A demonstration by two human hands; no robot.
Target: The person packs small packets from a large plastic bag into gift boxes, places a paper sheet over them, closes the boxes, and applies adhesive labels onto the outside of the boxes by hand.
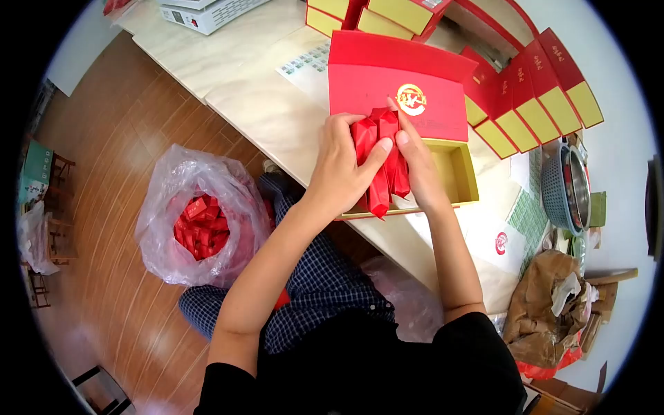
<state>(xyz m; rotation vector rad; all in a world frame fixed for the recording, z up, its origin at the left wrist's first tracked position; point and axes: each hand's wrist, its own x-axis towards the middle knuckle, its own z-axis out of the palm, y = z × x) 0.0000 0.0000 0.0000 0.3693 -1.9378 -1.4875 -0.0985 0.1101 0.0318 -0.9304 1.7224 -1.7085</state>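
Several shiny red packets (382, 162) are bunched between my two hands, over the front part of an open gift box (456, 173). My left hand (339, 162) wraps the bunch from the left, its thumb lying across the packets. From the right, my right hand (417, 159) presses against them with thumb and fingers. The box has a yellow inside, and its red lid (443, 104) stands raised behind, with a gold round emblem. The packets and hands hide the left part of the box.
A clear plastic bag (159, 232) of red packets stands at the left, below the table (256, 131). Red and yellow boxes (529, 97) line the back right. Beyond them sit a blue basket (557, 194) and a brown bag (543, 304). A white device (200, 17) is at the back left.
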